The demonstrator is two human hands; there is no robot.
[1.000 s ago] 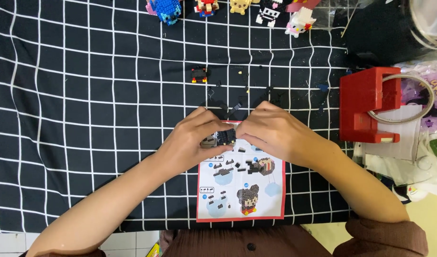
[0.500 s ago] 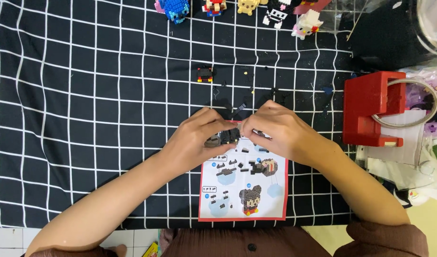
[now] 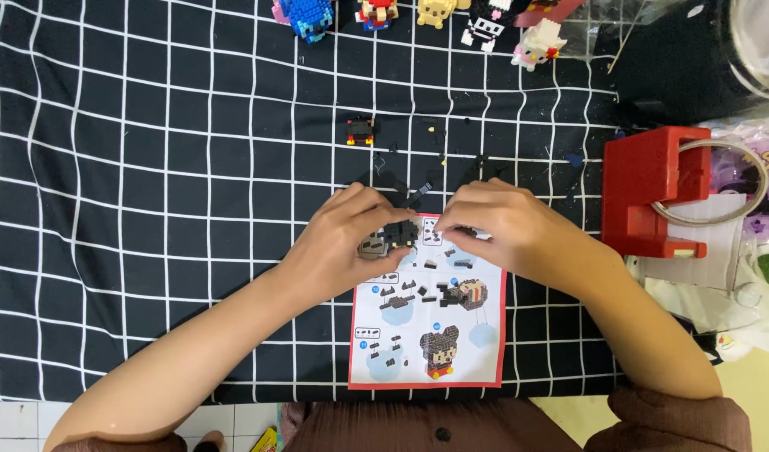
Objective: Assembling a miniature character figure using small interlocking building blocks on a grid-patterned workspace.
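Now both hands over the instruction sheet (image 3: 430,335), left hand (image 3: 343,243) pinching a black brick assembly (image 3: 390,238), right hand (image 3: 502,230) fingertips closed on a tiny black piece (image 3: 466,232)

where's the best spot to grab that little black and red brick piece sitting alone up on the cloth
Pinch the small black and red brick piece by its left and right sides, coming straight down from above. It sits flat on the checked cloth, apart from the loose black bits, with open cloth on both sides. Both hands are busy lower down.
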